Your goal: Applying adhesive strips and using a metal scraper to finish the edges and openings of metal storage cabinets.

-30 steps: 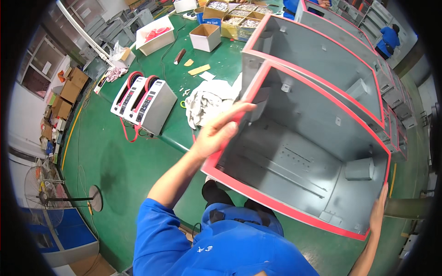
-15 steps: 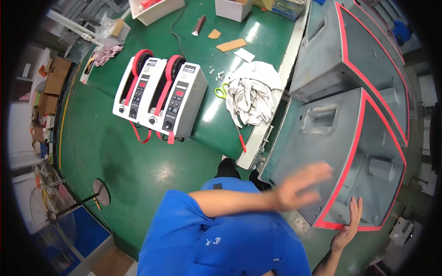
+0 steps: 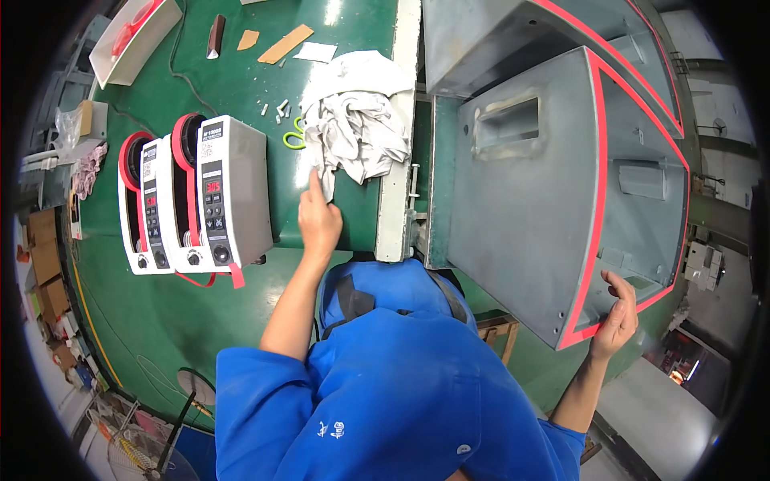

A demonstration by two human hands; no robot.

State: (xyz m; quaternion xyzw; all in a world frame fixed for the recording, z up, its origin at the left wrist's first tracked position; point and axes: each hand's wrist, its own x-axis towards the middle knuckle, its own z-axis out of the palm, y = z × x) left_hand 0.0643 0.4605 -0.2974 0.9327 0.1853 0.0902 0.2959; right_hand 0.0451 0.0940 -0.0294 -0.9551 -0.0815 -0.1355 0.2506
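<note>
My left hand (image 3: 319, 224) is over the green table at the lower corner of a crumpled white cloth (image 3: 361, 132). Its index finger reaches toward the cloth and the other fingers are curled under, hiding whatever lies there. My right hand (image 3: 616, 317) rests at the near corner of a grey metal housing (image 3: 513, 200), beside its red-taped rim. The fingers are slightly bent and apart, at the open side of the housing. Red tape (image 3: 598, 168) runs round that opening. Green-handled scissors (image 3: 295, 136) lie against the cloth.
Two white tape dispensers (image 3: 233, 184) with red tape stand left on the table (image 3: 289, 192). Cardboard pieces (image 3: 285, 44), small white bits (image 3: 282, 109) and a white bin (image 3: 132, 48) lie farther back. Another grey housing (image 3: 481, 40) stands behind the near one.
My left hand has swung left from above the housing to the table by the cloth, and covers where the red-handled tool lay. My right hand stays at the housing's edge, fingers more bent.
</note>
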